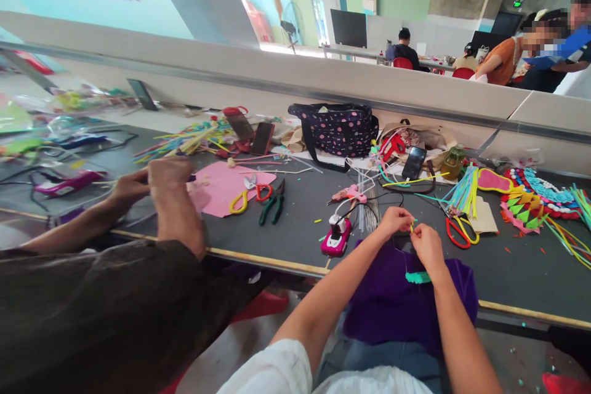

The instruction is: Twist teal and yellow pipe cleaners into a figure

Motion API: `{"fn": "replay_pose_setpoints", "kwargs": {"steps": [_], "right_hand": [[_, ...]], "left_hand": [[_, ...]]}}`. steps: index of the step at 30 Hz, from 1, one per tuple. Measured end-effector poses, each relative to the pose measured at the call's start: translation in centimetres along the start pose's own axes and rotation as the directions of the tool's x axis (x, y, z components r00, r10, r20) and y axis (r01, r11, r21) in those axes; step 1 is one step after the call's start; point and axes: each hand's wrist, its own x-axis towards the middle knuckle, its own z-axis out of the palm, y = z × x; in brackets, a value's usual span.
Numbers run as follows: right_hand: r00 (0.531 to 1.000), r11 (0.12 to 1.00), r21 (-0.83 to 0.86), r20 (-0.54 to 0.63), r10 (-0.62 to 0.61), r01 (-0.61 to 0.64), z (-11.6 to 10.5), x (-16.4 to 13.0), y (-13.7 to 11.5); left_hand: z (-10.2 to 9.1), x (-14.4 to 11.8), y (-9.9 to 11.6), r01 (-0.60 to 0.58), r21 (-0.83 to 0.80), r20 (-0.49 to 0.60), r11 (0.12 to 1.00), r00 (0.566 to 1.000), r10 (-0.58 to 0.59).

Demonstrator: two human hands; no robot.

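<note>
My left hand (396,220) and my right hand (427,244) meet over the near edge of the dark table (295,234), fingertips pinched together on a small yellow-green piece (412,227). A thin wire runs down from it to a teal fuzzy strip (418,277) that hangs over a purple cloth (392,301) on my lap. A pink glue gun (337,237) lies just left of my left hand. Red-handled scissors (458,231) lie to the right.
A co-worker's hands (157,183) work at the left beside a pink sheet (221,188), yellow and red scissors (249,196) and green pliers (273,204). A dotted bag (339,129), phones (414,162) and colourful craft stems (194,138) line the back. Other people sit beyond the partition.
</note>
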Motion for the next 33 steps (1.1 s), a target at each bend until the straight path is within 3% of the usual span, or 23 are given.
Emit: {"fn": "replay_pose_setpoints", "kwargs": {"steps": [13, 19, 27, 33], "right_hand": [[0.994, 0.981, 0.162, 0.022, -0.108, 0.103, -1.2, -0.5, 1.2], [0.996, 0.993, 0.083, 0.01, -0.089, 0.088, -1.1, -0.8, 0.8], [0.991, 0.996, -0.038, -0.103, -0.089, 0.086, -0.2, -1.1, 0.6], [0.972, 0.993, 0.044, -0.215, -0.1, 0.112, 0.4, -1.1, 0.9]], "left_hand": [[-0.9, -1.3, 0.5, 0.005, -0.124, 0.064, 0.992, 0.998, 0.003], [-0.8, -1.7, 1.0, 0.011, -0.142, 0.061, 0.99, 0.998, -0.002], [-1.0, -2.3, 2.2, -0.025, -0.172, 0.104, 0.985, 0.994, 0.043], [-1.5, -3.1, 1.6, 0.054, -0.343, 0.205, 0.938, 0.979, 0.018]]}}
